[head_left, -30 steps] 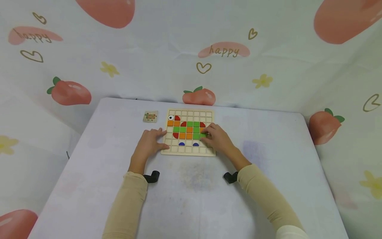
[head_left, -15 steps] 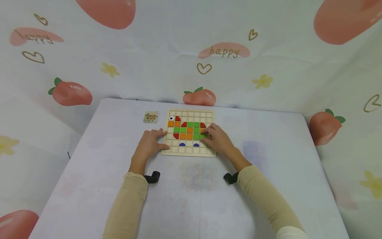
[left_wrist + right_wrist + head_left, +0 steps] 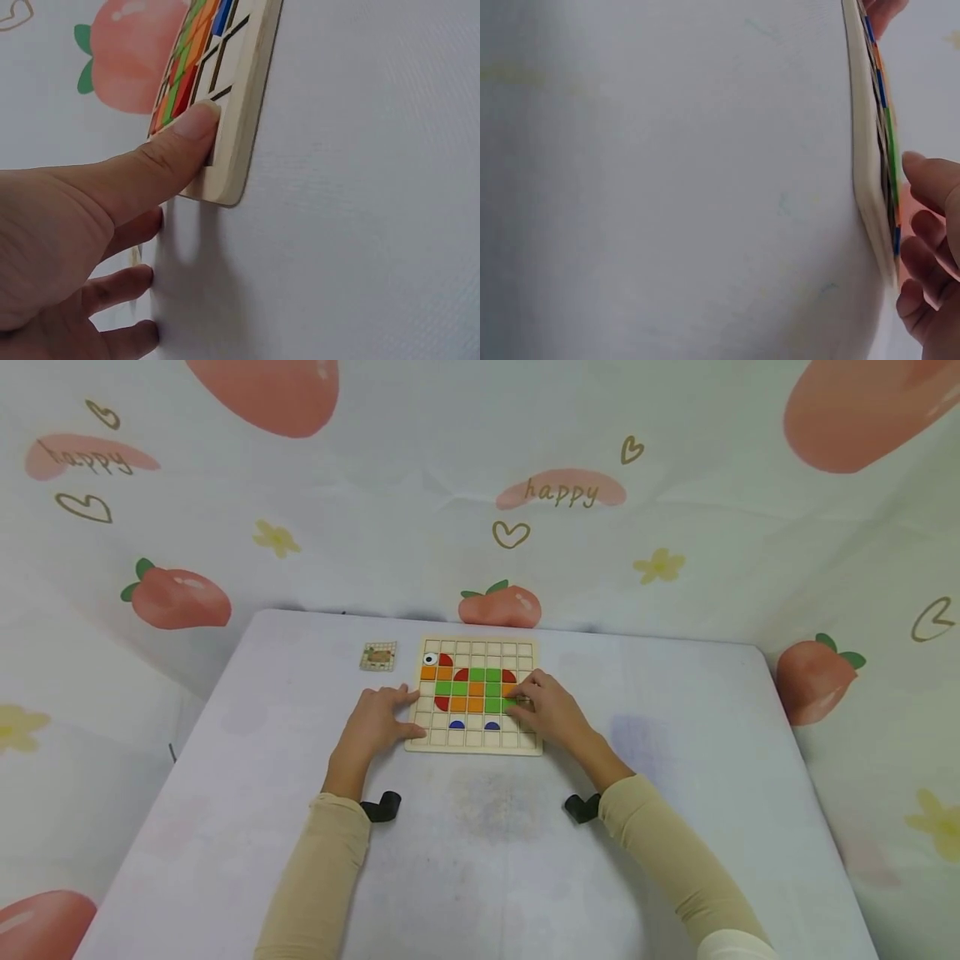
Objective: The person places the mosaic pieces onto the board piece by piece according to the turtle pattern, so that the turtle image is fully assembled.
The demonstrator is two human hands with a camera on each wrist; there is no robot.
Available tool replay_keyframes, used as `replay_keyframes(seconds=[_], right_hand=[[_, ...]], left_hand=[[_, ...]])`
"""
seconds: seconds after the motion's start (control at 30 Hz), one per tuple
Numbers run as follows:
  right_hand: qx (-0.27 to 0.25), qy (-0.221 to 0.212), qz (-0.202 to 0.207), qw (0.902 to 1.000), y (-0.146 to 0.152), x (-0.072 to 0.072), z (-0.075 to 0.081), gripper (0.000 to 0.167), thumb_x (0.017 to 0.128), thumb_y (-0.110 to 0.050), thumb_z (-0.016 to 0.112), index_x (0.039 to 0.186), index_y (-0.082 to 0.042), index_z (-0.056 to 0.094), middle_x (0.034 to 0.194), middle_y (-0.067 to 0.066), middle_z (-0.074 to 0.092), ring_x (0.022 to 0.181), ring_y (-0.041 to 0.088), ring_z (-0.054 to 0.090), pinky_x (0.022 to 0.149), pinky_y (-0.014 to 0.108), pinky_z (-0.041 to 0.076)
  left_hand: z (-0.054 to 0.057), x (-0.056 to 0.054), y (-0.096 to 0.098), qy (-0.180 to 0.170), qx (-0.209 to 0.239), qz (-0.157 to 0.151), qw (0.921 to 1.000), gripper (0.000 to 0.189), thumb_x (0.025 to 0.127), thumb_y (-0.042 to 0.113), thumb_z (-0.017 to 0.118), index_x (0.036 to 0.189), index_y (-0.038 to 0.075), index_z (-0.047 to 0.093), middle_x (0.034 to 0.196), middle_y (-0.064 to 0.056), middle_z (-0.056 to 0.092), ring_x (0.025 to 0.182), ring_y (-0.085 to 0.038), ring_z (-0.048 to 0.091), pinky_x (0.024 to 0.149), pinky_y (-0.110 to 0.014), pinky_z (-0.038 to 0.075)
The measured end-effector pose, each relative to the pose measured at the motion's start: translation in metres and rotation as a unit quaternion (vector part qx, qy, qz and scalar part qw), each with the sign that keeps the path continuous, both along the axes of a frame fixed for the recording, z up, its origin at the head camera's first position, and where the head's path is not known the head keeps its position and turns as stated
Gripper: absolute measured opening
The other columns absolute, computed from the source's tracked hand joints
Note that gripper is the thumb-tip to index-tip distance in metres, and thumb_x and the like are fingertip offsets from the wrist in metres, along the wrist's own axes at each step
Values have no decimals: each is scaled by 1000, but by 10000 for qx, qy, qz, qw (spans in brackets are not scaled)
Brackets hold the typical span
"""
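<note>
My left hand (image 3: 381,717) rests at the left edge of a square wooden grid board (image 3: 474,745). In the left wrist view its thumb (image 3: 184,135) presses on the board's near corner, the other fingers spread beyond the edge. My right hand (image 3: 551,703) is over the board's right side, thumb and forefinger at opposite edges of a green square tile (image 3: 510,707). In the right wrist view the remaining fingers curl, and the tile's grip is mostly hidden. Green, orange and red tiles form a body, with an eye tile (image 3: 431,658) at upper left and two blue half-circles (image 3: 457,724) below.
A small pattern card (image 3: 378,656) lies left of the board on the white-covered table (image 3: 480,868). Black wrist mounts (image 3: 382,807) show at both cuffs. A fruit-printed cloth (image 3: 375,510) hangs behind the table.
Both hands stay almost where they were. Between my right thumb and forefinger, the green tile looks slightly lower and flatter on the board. The head view shifts slightly.
</note>
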State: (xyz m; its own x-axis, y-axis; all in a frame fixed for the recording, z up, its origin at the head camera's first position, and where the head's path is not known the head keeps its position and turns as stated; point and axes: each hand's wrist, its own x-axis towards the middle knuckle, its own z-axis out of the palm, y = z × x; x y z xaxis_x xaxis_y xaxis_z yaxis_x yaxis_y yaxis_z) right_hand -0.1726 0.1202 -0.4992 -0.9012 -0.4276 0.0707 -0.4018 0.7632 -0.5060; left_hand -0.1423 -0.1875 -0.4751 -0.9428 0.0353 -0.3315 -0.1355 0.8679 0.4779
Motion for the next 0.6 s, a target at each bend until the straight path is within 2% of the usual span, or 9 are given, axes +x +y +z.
replay_keyframes(seconds=[0.2, 0.33, 0.43, 0.6], right_hand=[[25, 202, -78, 9998, 0, -2, 7, 26, 94, -31, 74, 113, -13, 76, 105, 5, 61, 93, 21, 55, 80, 33, 52], [117, 330, -234, 9991, 4, -5, 14, 28, 96, -30, 72, 117, -12, 73, 109, 7, 63, 98, 24, 56, 84, 36, 54], [218, 453, -385, 9980, 10, -7, 18, 30, 96, -30, 72, 120, -11, 72, 113, 8, 64, 101, 27, 57, 87, 39, 53], [414, 699, -627, 9947, 18, -10, 27, 40, 97, -35, 69, 129, -10, 65, 122, 14, 61, 108, 33, 55, 92, 46, 50]], left_hand=[[6, -2, 0, -115, -433, -151, 9989, 73, 85, 37, 82, 150, 20, 53, 162, -10, 43, 141, -38, 39, 118, -59, 39], [13, -6, 1, 93, -572, -85, 9983, 66, 91, 40, 76, 149, 17, 54, 159, -12, 46, 143, -40, 38, 115, -63, 41], [21, -9, 4, 441, -566, -9, 9974, 64, 94, 43, 72, 150, 18, 53, 159, -12, 46, 147, -40, 34, 113, -66, 42], [36, -18, 14, 1377, -466, 19, 9894, 67, 96, 44, 68, 155, 21, 46, 162, -11, 42, 150, -37, 31, 116, -63, 40]])
